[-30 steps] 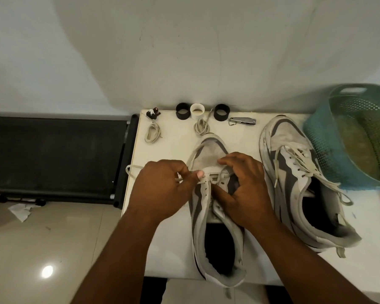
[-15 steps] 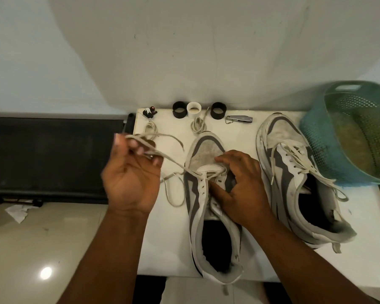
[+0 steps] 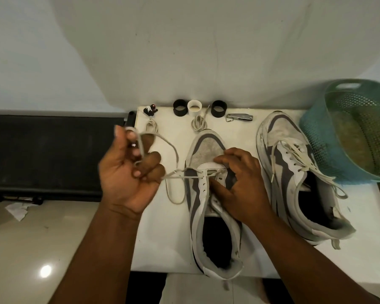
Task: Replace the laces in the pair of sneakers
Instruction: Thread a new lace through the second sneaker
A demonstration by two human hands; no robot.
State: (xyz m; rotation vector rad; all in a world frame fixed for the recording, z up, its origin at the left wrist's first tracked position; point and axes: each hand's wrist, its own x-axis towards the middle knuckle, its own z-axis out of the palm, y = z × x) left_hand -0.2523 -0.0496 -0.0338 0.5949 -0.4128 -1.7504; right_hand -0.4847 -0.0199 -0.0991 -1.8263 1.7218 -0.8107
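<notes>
The lace (image 3: pixel 173 174) could slip out of its bottom holes if the left hand (image 3: pixel 130 170) pulled too hard to the side. It could also knot up, because loose loops of it lay on the tabletop (image 3: pixel 162 238) beside the shoe. The shoe could slide too, if the right hand (image 3: pixel 237 183) let go.

The left hand was curled around the lace and held it up, off to the left of the shoe. The right hand pressed down on the middle sneaker (image 3: pixel 208 194), with its fingers bent over the front holes. The two hands were apart.

That sneaker was grey and white and looked worn. It lay in the middle of the white tabletop, toe pointing away. Only its lowest holes had lace in them. The other sneaker (image 3: pixel 294 172) lay just to its right, with a loose lace in its holes.
</notes>
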